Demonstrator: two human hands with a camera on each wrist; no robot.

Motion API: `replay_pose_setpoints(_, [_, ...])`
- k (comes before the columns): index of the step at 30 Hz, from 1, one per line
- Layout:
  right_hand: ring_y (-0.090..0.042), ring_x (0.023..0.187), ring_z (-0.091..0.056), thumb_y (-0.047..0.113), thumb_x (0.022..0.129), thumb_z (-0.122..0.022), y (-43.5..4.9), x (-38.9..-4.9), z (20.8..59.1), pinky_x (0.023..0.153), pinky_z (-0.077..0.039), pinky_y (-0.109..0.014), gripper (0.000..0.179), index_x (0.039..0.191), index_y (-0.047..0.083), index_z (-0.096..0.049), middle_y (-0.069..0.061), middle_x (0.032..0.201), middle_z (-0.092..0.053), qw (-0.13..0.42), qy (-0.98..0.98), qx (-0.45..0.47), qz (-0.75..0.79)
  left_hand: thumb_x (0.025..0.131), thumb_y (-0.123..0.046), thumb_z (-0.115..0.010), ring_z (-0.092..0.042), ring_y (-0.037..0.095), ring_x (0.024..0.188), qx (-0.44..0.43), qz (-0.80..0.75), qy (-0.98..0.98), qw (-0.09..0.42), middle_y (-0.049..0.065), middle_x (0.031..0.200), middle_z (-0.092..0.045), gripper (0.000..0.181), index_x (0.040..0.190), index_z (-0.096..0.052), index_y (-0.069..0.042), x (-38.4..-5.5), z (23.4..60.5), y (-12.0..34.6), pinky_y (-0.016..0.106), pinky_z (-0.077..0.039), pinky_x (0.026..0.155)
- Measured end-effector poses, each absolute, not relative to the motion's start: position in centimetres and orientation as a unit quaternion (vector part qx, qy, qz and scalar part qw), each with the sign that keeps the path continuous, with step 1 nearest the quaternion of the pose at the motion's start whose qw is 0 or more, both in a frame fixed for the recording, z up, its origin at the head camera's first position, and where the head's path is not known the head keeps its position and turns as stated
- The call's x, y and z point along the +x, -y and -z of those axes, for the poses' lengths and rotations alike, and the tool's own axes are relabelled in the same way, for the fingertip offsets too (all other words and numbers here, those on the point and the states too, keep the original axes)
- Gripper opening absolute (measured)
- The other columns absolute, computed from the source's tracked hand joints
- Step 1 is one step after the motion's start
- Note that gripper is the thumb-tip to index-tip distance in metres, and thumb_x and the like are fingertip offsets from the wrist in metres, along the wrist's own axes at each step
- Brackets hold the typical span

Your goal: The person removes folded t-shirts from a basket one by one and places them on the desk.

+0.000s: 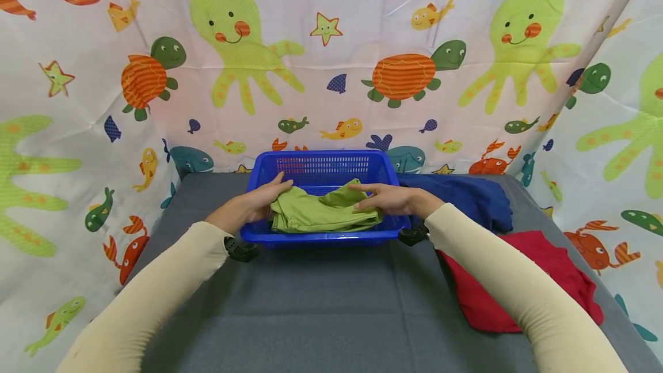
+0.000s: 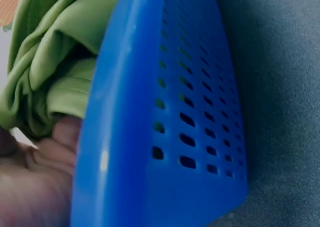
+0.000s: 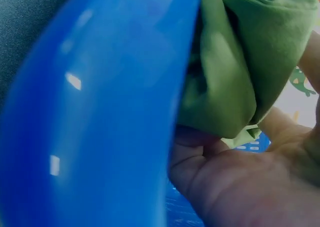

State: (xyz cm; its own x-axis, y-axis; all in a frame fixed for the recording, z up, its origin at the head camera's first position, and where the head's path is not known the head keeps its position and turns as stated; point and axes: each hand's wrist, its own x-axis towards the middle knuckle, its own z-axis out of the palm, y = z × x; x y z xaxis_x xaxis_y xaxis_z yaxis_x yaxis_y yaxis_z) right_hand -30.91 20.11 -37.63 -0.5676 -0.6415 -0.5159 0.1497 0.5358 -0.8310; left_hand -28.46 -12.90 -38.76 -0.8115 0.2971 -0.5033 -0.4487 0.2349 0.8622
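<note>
You have one blue basket (image 1: 321, 238), one green garment (image 1: 321, 214), one navy cloth (image 1: 466, 197) and one red cloth (image 1: 518, 281) in view. Both hands are at the green garment, which lies folded inside the basket. Your left hand (image 1: 256, 203) holds its left end with fingers curled around the fabric. Your right hand (image 1: 385, 199) rests on its right end with fingers extended.

In both wrist views the basket wall fills most of the frame, and only a bunched part of the garment and part of the palm show. Your right sleeve crosses the red cloth and covers part of it.

The basket stands on a grey bench (image 1: 321, 304). A sea-creature curtain (image 1: 331, 62) encloses the bench on three sides.
</note>
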Motion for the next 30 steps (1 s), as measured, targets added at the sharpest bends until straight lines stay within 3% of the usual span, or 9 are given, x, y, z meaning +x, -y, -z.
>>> replay_pose_setpoints(2, [-0.037, 0.158, -0.009, 0.026, 0.102, -0.060, -20.1, -30.8, 37.6, 0.126, -0.014, -0.061, 0.076, 0.164, 0.029, -0.015, -0.010, 0.172, 0.004, 0.437, -0.765, -0.158, 0.446, 0.111, -0.044, -0.029, -0.062, 0.005, 0.062, -0.049, -0.594, -0.737, 0.321, -0.003, 0.093, -0.063, 0.071, 0.158, 0.023, -0.035, -28.4, 39.0, 12.9, 0.033, -0.054, 0.081])
replay_pose_setpoints(4, [-0.036, 0.159, -0.006, 0.025, 0.102, -0.060, -20.0, -30.8, 37.7, 0.126, -0.014, -0.060, 0.076, 0.164, 0.028, -0.016, -0.010, 0.172, 0.004, 0.435, -0.771, -0.159, 0.438, 0.111, -0.043, -0.025, -0.062, 0.005, 0.064, -0.046, -0.576, -0.745, 0.334, 0.004, 0.107, -0.064, 0.068, 0.158, 0.023, -0.034, -28.4, 39.2, 12.8, 0.033, -0.054, 0.081])
replay_pose_setpoints(8, [-0.037, 0.159, 0.000, 0.022, 0.102, -0.061, -19.8, -30.7, 37.8, 0.126, -0.013, -0.059, 0.074, 0.164, 0.025, -0.019, -0.010, 0.172, 0.003, 0.424, -0.788, -0.157, 0.419, 0.112, -0.034, -0.028, -0.060, 0.006, 0.063, -0.041, -0.552, -0.754, 0.353, 0.017, 0.137, -0.054, 0.069, 0.158, 0.024, -0.035, -28.3, 39.5, 12.6, 0.031, -0.055, 0.075])
replay_pose_setpoints(10, [-0.039, 0.158, 0.002, 0.020, 0.101, -0.062, -19.6, -30.6, 37.8, 0.126, -0.015, -0.059, 0.075, 0.163, 0.024, -0.020, -0.012, 0.172, 0.004, 0.414, -0.797, -0.156, 0.411, 0.112, -0.029, -0.031, -0.057, 0.006, 0.059, -0.040, -0.541, -0.759, 0.360, 0.018, 0.139, -0.052, 0.071, 0.158, 0.023, -0.036, -28.3, 39.7, 12.5, 0.029, -0.054, 0.070])
replay_pose_setpoints(13, [-0.044, 0.157, -0.001, 0.018, 0.099, -0.065, -19.6, -30.6, 37.8, 0.125, -0.019, -0.060, 0.079, 0.164, 0.023, -0.020, -0.017, 0.171, 0.002, 0.395, -0.812, -0.158, 0.399, 0.111, -0.025, -0.034, -0.049, 0.006, 0.054, -0.034, -0.528, -0.764, 0.369, 0.020, 0.159, -0.034, 0.076, 0.158, 0.024, -0.037, -28.2, 39.8, 12.4, 0.027, -0.051, 0.064])
replay_pose_setpoints(16, [-0.045, 0.157, -0.005, 0.019, 0.097, -0.068, -19.6, -30.5, 37.7, 0.124, -0.021, -0.061, 0.084, 0.164, 0.024, -0.018, -0.021, 0.170, -0.002, 0.378, -0.823, -0.157, 0.394, 0.109, -0.021, -0.036, -0.049, 0.006, 0.055, -0.029, -0.533, -0.760, 0.371, 0.016, 0.171, 0.002, 0.079, 0.158, 0.023, -0.039, -28.0, 39.7, 12.4, 0.026, -0.049, 0.061])
replay_pose_setpoints(19, [-0.043, 0.157, -0.006, 0.019, 0.095, -0.071, -19.8, -30.5, 37.5, 0.124, -0.020, -0.061, 0.088, 0.164, 0.025, -0.016, -0.023, 0.169, -0.005, 0.361, -0.826, -0.158, 0.402, 0.107, -0.017, -0.038, -0.050, 0.007, 0.057, -0.025, -0.548, -0.751, 0.368, 0.014, 0.171, 0.010, 0.082, 0.158, 0.021, -0.041, -27.9, 39.7, 12.4, 0.025, -0.048, 0.059])
replay_pose_setpoints(24, [-0.038, 0.158, -0.007, 0.019, 0.093, -0.073, -20.1, -30.6, 36.9, 0.125, -0.018, -0.061, 0.091, 0.164, 0.027, -0.018, -0.017, 0.171, -0.006, 0.325, -0.828, -0.165, 0.426, 0.102, -0.012, -0.041, -0.055, 0.009, 0.070, -0.004, -0.572, -0.734, 0.366, 0.011, 0.171, 0.003, 0.083, 0.162, 0.010, -0.038, -27.9, 39.7, 12.6, 0.025, -0.050, 0.065])
replay_pose_setpoints(30, [-0.034, 0.159, -0.002, 0.018, 0.092, -0.074, -20.6, -30.5, 35.6, 0.126, -0.013, -0.062, 0.091, 0.163, 0.029, -0.019, -0.010, 0.172, -0.003, 0.285, -0.824, -0.187, 0.452, 0.099, -0.005, -0.039, -0.063, 0.009, 0.080, 0.035, -0.610, -0.697, 0.374, 0.008, 0.151, -0.040, 0.077, 0.163, -0.010, -0.037, -27.9, 39.5, 13.1, 0.024, -0.056, 0.070])
